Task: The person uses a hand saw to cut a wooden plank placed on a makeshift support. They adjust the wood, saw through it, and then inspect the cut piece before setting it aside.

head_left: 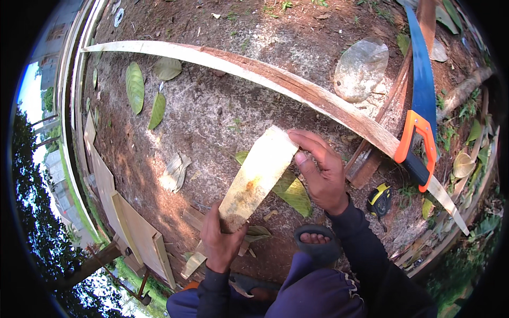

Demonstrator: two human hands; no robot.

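Wood piece [258, 179]: slanting before you, over a part-hidden leaf [294, 194];
Left hand [222, 244]: you're gripping its lower end; some fingers hidden;
Right hand [324, 177]: touching its upper corner; can't tell if gripping

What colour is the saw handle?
The saw handle is orange and black; it shows best in the head view.
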